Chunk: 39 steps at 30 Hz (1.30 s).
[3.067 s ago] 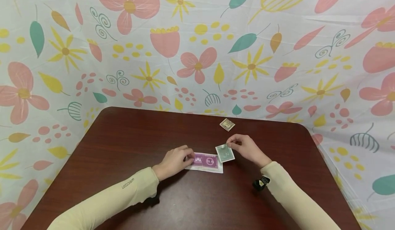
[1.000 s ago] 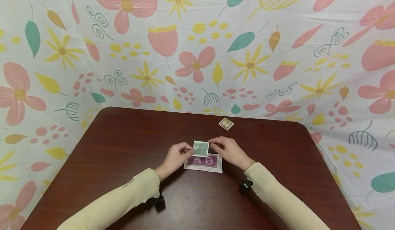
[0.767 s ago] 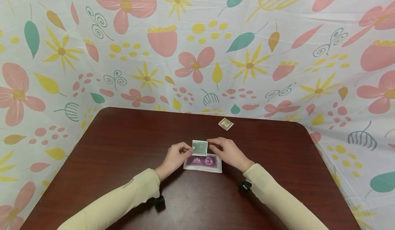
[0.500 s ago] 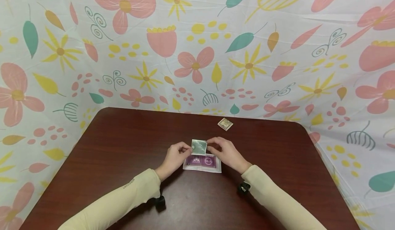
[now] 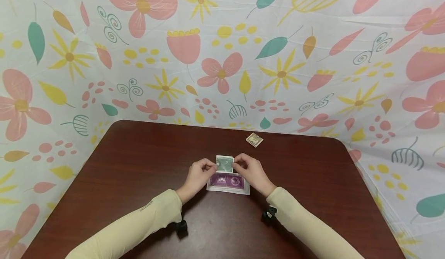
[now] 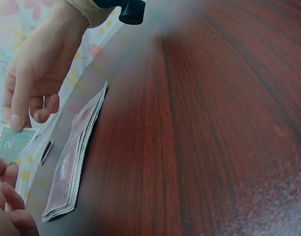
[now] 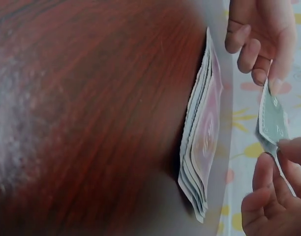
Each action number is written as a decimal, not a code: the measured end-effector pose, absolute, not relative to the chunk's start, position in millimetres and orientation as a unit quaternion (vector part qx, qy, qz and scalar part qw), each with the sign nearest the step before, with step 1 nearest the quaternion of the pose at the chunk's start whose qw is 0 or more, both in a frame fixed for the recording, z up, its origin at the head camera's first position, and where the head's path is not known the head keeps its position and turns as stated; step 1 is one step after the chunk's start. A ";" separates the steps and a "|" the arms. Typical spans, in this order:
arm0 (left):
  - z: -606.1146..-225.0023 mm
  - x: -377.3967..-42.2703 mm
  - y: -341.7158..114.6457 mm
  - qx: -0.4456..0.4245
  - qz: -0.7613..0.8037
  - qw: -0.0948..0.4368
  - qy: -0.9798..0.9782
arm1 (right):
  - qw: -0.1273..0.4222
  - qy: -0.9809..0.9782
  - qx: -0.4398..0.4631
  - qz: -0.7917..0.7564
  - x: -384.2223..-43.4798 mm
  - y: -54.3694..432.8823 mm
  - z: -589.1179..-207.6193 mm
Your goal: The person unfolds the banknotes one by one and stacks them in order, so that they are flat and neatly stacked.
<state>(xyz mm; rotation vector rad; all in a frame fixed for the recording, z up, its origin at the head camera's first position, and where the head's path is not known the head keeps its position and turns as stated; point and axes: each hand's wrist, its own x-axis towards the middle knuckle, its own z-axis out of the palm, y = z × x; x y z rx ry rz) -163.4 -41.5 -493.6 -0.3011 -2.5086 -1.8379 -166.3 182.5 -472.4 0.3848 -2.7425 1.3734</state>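
Note:
A green banknote [image 5: 225, 164], seemingly folded and showing a "2", is held up just behind a flat stack of purple banknotes [image 5: 227, 181] on the table. My left hand [image 5: 197, 177] pinches its left edge between thumb and fingers. At the opposite edge, my right hand [image 5: 254, 173] pinches it too. The right wrist view shows the green banknote [image 7: 274, 115] clear of the stack, with a second layer beneath it. Several layered edges show in the purple stack [image 6: 74, 157] in the left wrist view.
A small folded brownish banknote [image 5: 255, 139] lies near the back edge of the dark red-brown table [image 5: 156, 147]. A white cloth [image 5: 222, 38] printed with flowers and leaves hangs behind and beside the table. Black wrist cameras sit under both sleeves.
The left hand has left the purple stack and taken the green banknote's left edge. The green banknote has moved left and back; my right hand released it, then gripped its right edge again.

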 end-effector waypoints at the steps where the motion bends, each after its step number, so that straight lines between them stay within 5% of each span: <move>1: -493.6 -163.4 -41.4 -0.096 -0.588 0.009 -0.803 | 0.028 -0.888 0.121 0.443 -166.2 182.0 -472.8; 39: -498.0 -165.2 -51.9 -0.155 -0.642 -0.027 -0.751 | 0.025 -0.861 0.136 0.490 -139.7 184.2 -453.2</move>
